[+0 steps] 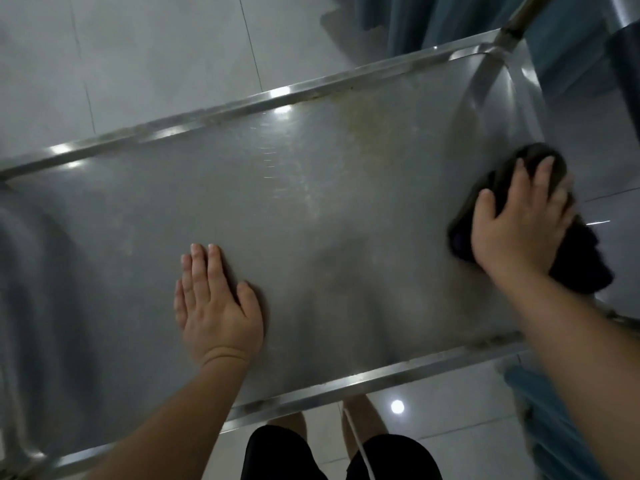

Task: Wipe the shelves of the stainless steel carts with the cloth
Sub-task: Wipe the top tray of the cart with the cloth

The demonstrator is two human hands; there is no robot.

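Pale glossy floor tiles [145, 64] all round, blue curtain [450, 26] at the far right. Stainless steel cart [221, 114] seen from above, its top shelf [311, 209] a long rectangle running left to right and tilting up toward the far right corner, raised rim on all sides.

Left hand [216, 303] flat on the shelf near the middle of the near half, fingers straight and together, holding nothing, probably bracing the cart. Right hand [519, 220] at the right end, fingers spread and curled down over a dark cloth [540, 161], pressing it to the steel; loose cloth trailing off past the right rim.

Unwiped length lying leftward from the cloth, along the shelf's long axis; yellowish stain [367, 133] beside the far rim, up and to the left of the cloth, nearer the right hand than the left. Judged next: a sweep leftward toward that stain.

Cloth and right hand blurred, grip detail unclear. Lower shelves hidden under the top one. Left end of cart cut off and smeared. Thin white cord [356, 441] by the legs, purpose unknown.
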